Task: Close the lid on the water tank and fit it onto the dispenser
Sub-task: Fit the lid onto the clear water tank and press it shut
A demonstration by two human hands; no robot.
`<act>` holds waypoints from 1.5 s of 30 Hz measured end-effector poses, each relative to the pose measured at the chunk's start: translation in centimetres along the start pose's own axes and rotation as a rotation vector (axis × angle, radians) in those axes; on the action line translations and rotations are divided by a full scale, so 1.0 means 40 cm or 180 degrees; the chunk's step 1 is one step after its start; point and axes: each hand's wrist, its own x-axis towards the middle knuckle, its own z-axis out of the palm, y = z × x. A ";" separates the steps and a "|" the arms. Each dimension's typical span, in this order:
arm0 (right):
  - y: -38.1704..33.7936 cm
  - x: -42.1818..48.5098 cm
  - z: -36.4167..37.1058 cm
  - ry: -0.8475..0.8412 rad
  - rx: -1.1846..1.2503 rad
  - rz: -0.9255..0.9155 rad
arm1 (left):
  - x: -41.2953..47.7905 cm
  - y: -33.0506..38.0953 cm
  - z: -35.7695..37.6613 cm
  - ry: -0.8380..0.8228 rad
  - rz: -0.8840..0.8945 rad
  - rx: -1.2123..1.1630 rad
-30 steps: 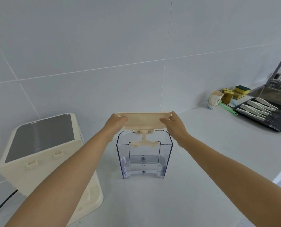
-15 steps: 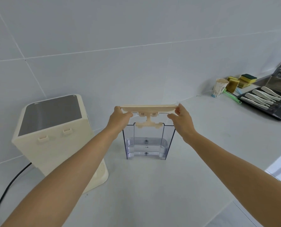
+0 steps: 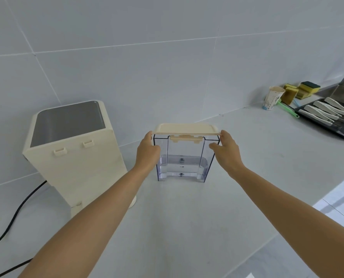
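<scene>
A clear water tank (image 3: 184,159) stands upright on the white counter, a little water in its bottom. A cream lid (image 3: 186,129) lies flat across its top rim. My left hand (image 3: 147,151) grips the lid's left end and the tank's left side. My right hand (image 3: 226,149) holds the lid's right end, thumb against the tank wall. The cream dispenser (image 3: 72,149) with a dark grey top stands to the left, its back with two small clips facing me, apart from the tank.
A black power cord (image 3: 16,213) runs from the dispenser toward the lower left. At the far right stand a paper cup (image 3: 272,98), sponges (image 3: 300,90) and a dark tray (image 3: 327,119) of utensils. The counter edge (image 3: 287,229) runs diagonally at the lower right.
Both hands have lowered the lid from above the tank down onto its rim. The view has tilted, so the tank and dispenser sit lower in the frame.
</scene>
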 end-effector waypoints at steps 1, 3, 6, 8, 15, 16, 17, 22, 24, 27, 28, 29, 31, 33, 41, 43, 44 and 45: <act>0.006 0.000 0.002 -0.0011 -0.0034 0.0006 | -0.003 -0.004 0.002 -0.0004 -0.0006 -0.0022; 0.016 0.000 0.007 -0.0008 -0.0086 0.0064 | -0.008 -0.010 0.006 -0.0024 -0.0020 -0.0088; 0.022 -0.001 0.010 -0.0016 -0.0127 0.0145 | -0.017 -0.016 0.013 -0.0110 -0.0049 -0.0036; 0.026 -0.002 0.012 -0.0039 -0.0180 0.0149 | -0.023 -0.016 0.017 -0.0175 -0.0142 0.0056; 0.038 0.005 0.016 -0.0179 -0.0366 0.0091 | -0.033 -0.009 0.015 -0.0447 -0.0232 0.0164; 0.040 0.007 0.017 -0.0189 -0.0386 0.0084 | -0.033 -0.008 0.015 -0.0451 -0.0250 0.0145; 0.041 0.008 0.018 -0.0193 -0.0414 0.0073 | -0.032 -0.007 0.016 -0.0449 -0.0266 0.0107; 0.027 0.020 0.004 -0.0110 -0.0610 -0.0196 | -0.039 -0.010 0.034 -0.0426 -0.0475 -0.0431; 0.015 0.034 -0.005 -0.0104 -0.0614 -0.0281 | -0.042 -0.013 0.046 -0.0391 -0.0664 -0.0631; -0.010 0.064 -0.009 -0.0239 -0.0615 -0.0261 | -0.044 -0.011 0.061 -0.0309 -0.0858 -0.0866; -0.020 0.074 -0.008 -0.0322 -0.0652 -0.0260 | -0.044 -0.009 0.065 -0.0300 -0.0895 -0.0915; -0.029 0.085 -0.005 -0.0414 -0.0707 -0.0265 | -0.044 -0.006 0.068 -0.0292 -0.0920 -0.0932; -0.044 0.109 0.005 -0.0573 -0.0846 -0.0280 | -0.044 -0.001 0.074 -0.0297 -0.0942 -0.0918; -0.050 0.129 0.016 -0.0699 -0.0964 -0.0268 | -0.044 0.003 0.078 -0.0353 -0.0970 -0.0900; -0.054 0.180 0.023 -0.0933 -0.1251 -0.0228 | -0.031 0.029 0.105 -0.0338 -0.0999 -0.0818; -0.055 0.182 0.021 -0.0931 -0.1402 -0.0273 | -0.022 0.034 0.109 -0.0302 -0.1028 -0.0797; -0.055 0.182 0.019 -0.0921 -0.1469 -0.0287 | -0.017 0.036 0.109 -0.0294 -0.1046 -0.0796; -0.055 0.182 0.016 -0.0908 -0.1499 -0.0281 | -0.012 0.037 0.109 -0.0290 -0.1051 -0.0799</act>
